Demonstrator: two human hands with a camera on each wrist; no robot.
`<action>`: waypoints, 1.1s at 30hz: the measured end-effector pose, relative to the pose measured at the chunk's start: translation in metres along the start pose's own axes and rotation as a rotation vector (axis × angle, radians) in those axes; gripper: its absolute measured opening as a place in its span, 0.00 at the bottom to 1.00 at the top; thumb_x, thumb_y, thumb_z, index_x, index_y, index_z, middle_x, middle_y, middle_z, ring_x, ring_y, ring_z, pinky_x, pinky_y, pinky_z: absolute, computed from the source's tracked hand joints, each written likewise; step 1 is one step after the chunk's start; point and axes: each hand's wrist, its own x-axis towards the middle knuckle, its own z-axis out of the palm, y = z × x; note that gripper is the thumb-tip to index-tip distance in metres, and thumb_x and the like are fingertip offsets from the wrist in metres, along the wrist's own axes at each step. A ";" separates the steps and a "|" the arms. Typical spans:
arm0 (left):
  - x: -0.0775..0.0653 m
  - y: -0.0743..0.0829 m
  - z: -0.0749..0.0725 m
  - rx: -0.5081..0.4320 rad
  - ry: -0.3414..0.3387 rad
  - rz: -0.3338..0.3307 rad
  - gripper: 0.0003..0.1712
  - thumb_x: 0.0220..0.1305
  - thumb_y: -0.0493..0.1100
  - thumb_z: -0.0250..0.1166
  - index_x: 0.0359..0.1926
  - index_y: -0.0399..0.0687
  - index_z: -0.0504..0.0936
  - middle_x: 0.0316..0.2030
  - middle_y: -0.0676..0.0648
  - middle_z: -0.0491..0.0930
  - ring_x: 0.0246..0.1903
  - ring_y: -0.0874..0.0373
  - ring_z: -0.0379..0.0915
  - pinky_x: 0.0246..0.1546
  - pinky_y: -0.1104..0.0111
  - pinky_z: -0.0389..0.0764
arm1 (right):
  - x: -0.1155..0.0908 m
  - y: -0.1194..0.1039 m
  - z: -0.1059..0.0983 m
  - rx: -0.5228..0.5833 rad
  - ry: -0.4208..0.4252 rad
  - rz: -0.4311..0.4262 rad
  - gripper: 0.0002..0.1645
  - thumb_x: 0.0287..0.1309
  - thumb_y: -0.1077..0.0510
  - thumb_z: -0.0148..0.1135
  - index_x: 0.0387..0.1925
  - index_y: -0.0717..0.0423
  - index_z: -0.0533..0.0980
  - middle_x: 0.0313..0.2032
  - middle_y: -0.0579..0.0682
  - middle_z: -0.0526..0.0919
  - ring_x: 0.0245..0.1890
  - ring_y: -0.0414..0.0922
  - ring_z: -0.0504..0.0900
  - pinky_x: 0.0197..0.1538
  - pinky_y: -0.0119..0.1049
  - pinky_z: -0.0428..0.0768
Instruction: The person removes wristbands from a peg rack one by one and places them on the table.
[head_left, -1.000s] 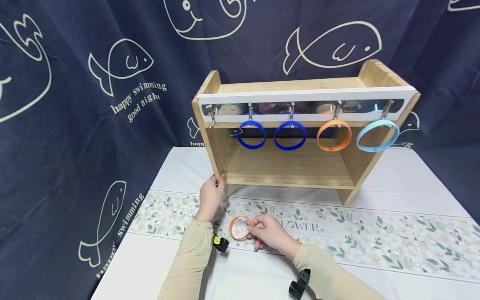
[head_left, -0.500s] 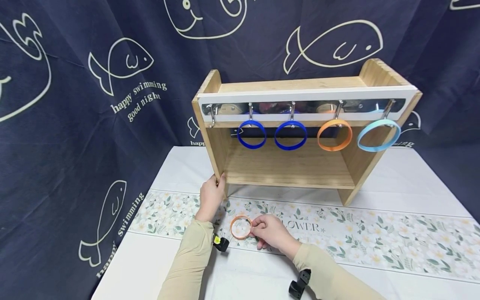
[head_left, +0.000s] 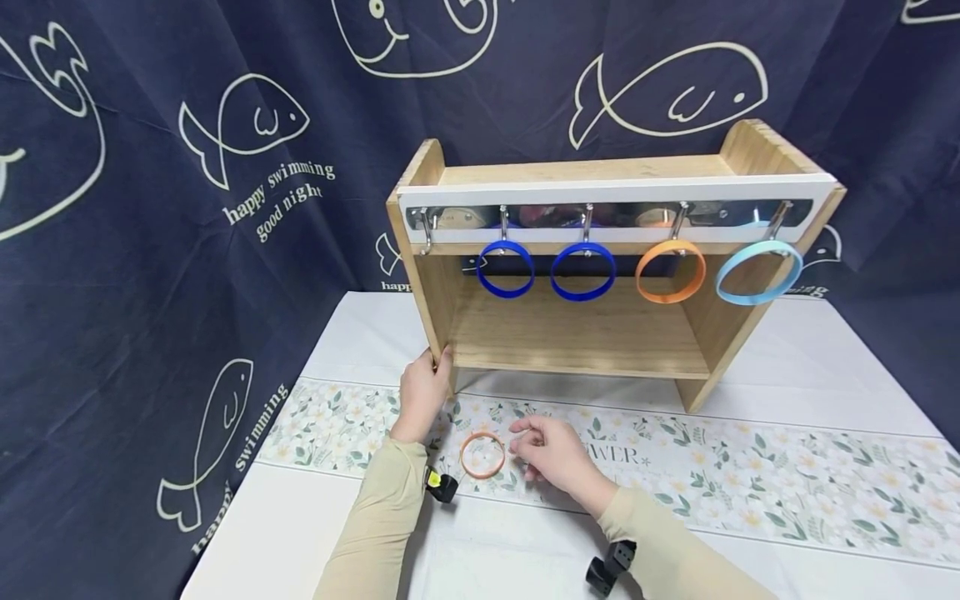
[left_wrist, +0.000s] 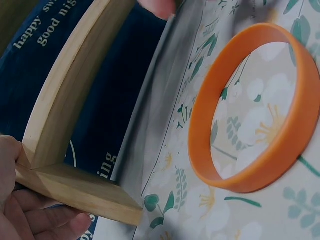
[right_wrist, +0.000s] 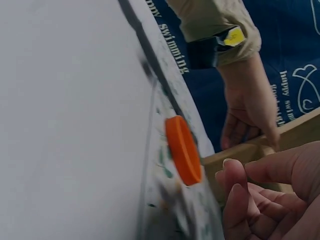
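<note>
Orange ring on table: looks like rubbery silicone or soft plastic, matt, smooth. Shelf: pale wood, visible grain, satin finish. Hook rail: mirror-shiny metal, chrome-look hooks, white matt strip above. Hanging rings: same smooth matt stuff. Table runner: floral print cloth, matt. Backdrop: dark blue fabric, soft folds. Sleeves: beige knit cloth.

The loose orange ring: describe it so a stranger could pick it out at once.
Find the wooden rack standing on the table. In front of its left foot, on the flowered runner, an orange ring lies flat between the two hands. Every other ring, including another orange one, hangs from a hook.
</note>
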 end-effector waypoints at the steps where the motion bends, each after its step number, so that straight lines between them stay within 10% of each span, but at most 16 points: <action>1: 0.000 0.000 0.000 -0.002 -0.001 0.002 0.24 0.72 0.55 0.53 0.29 0.42 0.80 0.15 0.48 0.74 0.15 0.54 0.67 0.16 0.64 0.65 | 0.001 -0.002 -0.002 0.006 0.003 -0.013 0.15 0.57 0.68 0.62 0.48 0.67 0.78 0.26 0.55 0.84 0.14 0.48 0.78 0.18 0.39 0.77; 11: 0.001 0.001 0.000 0.003 0.008 0.008 0.24 0.72 0.55 0.53 0.30 0.41 0.81 0.16 0.47 0.75 0.15 0.53 0.69 0.17 0.63 0.66 | 0.002 -0.017 -0.022 0.083 -0.063 -0.125 0.17 0.62 0.61 0.64 0.50 0.67 0.77 0.36 0.60 0.85 0.19 0.50 0.82 0.27 0.53 0.81; 21: 0.000 0.001 -0.001 -0.008 0.007 0.021 0.23 0.72 0.54 0.53 0.28 0.42 0.79 0.14 0.49 0.71 0.13 0.55 0.66 0.15 0.64 0.64 | 0.000 -0.038 -0.035 0.100 -0.076 -0.190 0.22 0.63 0.58 0.64 0.54 0.68 0.75 0.41 0.59 0.85 0.23 0.52 0.83 0.26 0.38 0.80; 33: 0.000 -0.001 0.000 -0.008 -0.001 0.012 0.24 0.72 0.55 0.52 0.32 0.40 0.81 0.16 0.48 0.74 0.14 0.55 0.67 0.16 0.65 0.66 | 0.002 -0.051 -0.042 0.116 -0.049 -0.209 0.21 0.63 0.58 0.64 0.54 0.64 0.76 0.44 0.62 0.84 0.25 0.50 0.84 0.28 0.43 0.81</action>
